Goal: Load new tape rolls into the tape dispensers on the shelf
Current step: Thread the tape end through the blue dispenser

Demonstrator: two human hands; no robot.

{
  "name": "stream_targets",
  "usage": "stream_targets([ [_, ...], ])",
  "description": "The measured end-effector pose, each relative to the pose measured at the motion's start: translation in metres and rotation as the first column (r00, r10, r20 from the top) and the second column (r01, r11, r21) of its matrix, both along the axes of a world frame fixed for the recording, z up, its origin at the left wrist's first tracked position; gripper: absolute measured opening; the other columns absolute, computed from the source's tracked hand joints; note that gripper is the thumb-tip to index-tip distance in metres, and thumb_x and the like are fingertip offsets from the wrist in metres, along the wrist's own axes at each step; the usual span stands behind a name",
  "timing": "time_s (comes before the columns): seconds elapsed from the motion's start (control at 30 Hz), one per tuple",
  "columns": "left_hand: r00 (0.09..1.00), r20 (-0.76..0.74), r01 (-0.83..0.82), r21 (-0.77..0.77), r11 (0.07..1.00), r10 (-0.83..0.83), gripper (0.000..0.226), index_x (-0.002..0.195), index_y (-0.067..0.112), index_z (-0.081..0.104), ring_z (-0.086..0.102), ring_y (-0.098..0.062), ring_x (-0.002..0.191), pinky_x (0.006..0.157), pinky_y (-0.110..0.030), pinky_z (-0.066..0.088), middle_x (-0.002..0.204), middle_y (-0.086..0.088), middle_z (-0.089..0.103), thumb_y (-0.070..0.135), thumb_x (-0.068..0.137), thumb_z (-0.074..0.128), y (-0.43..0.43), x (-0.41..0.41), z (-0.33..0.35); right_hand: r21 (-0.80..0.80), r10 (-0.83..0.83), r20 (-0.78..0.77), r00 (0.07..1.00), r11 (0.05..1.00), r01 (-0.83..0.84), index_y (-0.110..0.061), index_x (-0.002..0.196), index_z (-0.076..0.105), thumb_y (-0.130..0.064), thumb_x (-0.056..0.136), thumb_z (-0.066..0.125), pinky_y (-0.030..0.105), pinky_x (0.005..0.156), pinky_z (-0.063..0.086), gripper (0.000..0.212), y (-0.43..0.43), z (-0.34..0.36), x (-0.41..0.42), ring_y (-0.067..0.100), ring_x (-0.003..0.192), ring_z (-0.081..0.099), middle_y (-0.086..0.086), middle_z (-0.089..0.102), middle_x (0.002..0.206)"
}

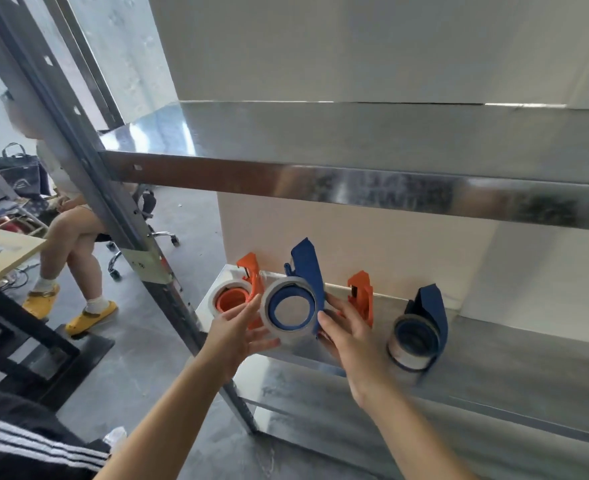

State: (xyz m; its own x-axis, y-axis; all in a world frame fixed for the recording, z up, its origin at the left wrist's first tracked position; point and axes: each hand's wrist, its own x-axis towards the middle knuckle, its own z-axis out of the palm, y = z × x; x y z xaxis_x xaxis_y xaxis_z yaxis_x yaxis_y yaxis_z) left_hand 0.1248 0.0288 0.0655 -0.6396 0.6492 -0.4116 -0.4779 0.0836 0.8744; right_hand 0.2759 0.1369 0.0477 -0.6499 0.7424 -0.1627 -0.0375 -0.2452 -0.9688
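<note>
Reloading at the shelf: a person is holding a blue dispenser (306, 271) with a white roll (279, 332) sitting around its hub, raised just in front of the lower shelf (511, 355) between 2 hands. The left hand (239, 332) is cradling the roll's side and underside, its fingers nearly straight and its thumb lifted beside the rim. The right hand (350, 341) is gripping the blue frame, with the thumb on the near face and the fingers reaching behind it.

3 more dispensers are standing on the shelf. A loaded orange dispenser (255, 285) is at the left, an orange dispenser without a roll (362, 296) is behind the right hand, and a second blue dispenser (428, 313), also loaded, is further right.

The set is probably handling light. The plastic frame and the roll's core look stiff, while the roll's outer face looks smooth and could be slippery. The safest holds appear to be the frame's flat sides and the roll's edges. Whether the roll is fully seated on the hub cannot be told.
</note>
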Motion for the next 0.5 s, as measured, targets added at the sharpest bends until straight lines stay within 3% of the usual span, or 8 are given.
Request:
stream_targets([
  [0.13, 0.999, 0.052, 0.019, -0.055, 0.998, -0.016, 0.025, 0.111, 0.012, 0.061, 0.067, -0.034, 0.087, 0.065, -0.040, 0.058, 0.099, -0.013, 0.070, 0.030, 0.094, 0.054, 0.011, -0.013, -0.026, -0.067, -0.042, 0.051, 0.998, 0.997, 0.046, -0.043, 0.099, 0.068, -0.018, 0.091, 0.063, 0.041, 0.099, 0.051, 0.027, 0.002, -0.029, -0.022, 0.014, 0.108, 0.065, -0.006, 0.072, 0.108],
  [0.3, 0.997, 0.061, 0.048, -0.127, 0.991, -0.041, 0.031, 0.117, 0.014, 0.062, 0.065, -0.028, 0.099, 0.082, -0.040, 0.054, 0.108, -0.010, 0.071, 0.030, 0.100, 0.042, 0.022, -0.024, -0.051, -0.108, -0.037, 0.116, 0.993, 0.993, 0.050, -0.052, 0.094, 0.068, -0.022, 0.091, 0.063, 0.044, 0.103, 0.047, 0.030, 0.009, -0.057, -0.043, 0.014, 0.112, 0.063, -0.009, 0.071, 0.112],
  [0.5, 0.997, 0.044, 0.073, -0.090, 0.993, -0.069, 0.026, 0.103, 0.016, 0.069, 0.061, -0.029, 0.083, 0.074, -0.041, 0.050, 0.095, -0.010, 0.071, 0.027, 0.098, 0.046, 0.035, -0.038, -0.060, -0.031, -0.042, 0.177, 0.983, 0.998, 0.048, -0.049, 0.095, 0.060, -0.015, 0.095, 0.058, 0.033, 0.104, 0.045, 0.034, 0.021, -0.064, -0.061, 0.009, 0.113, 0.059, -0.021, 0.065, 0.107],
])
